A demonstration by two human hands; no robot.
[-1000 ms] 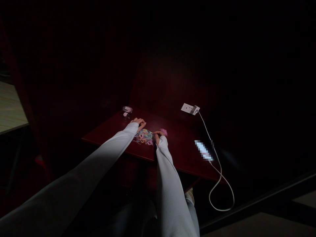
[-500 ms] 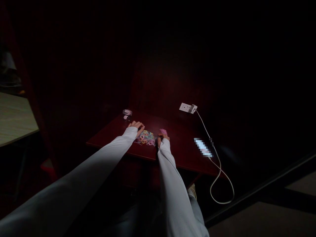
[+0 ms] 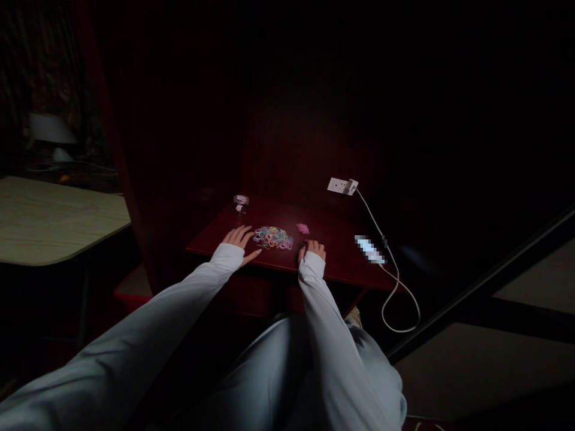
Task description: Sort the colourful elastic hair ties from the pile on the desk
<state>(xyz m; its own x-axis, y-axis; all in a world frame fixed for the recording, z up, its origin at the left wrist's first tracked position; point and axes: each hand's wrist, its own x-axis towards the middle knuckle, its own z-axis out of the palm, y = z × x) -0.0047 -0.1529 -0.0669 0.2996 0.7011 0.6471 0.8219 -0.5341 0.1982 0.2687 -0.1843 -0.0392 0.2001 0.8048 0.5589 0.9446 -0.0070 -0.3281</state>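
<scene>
A loose heap of multicoloured small elastic bands lies on the dark red table. My left hand is at the heap's left side, open with fingers spread and thumb stretched out, holding nothing. To the right of the heap, my right hand rests by the table's front edge, its fingers loosely bent and nothing visible in them. Just beyond that hand sits a smaller pile of pink bands, apart from the mixed heap. A small clear container stands at the table's back left.
A phone with a blurred-out screen lies at the table's right, on a white cable running from a charger in the wall socket. A pale wooden table and a white lamp are off to the left.
My right hand has drawn back from the pink pile towards the front edge. My left hand has moved left off the mixed heap and its fingers have spread. The camera view has shifted.
</scene>
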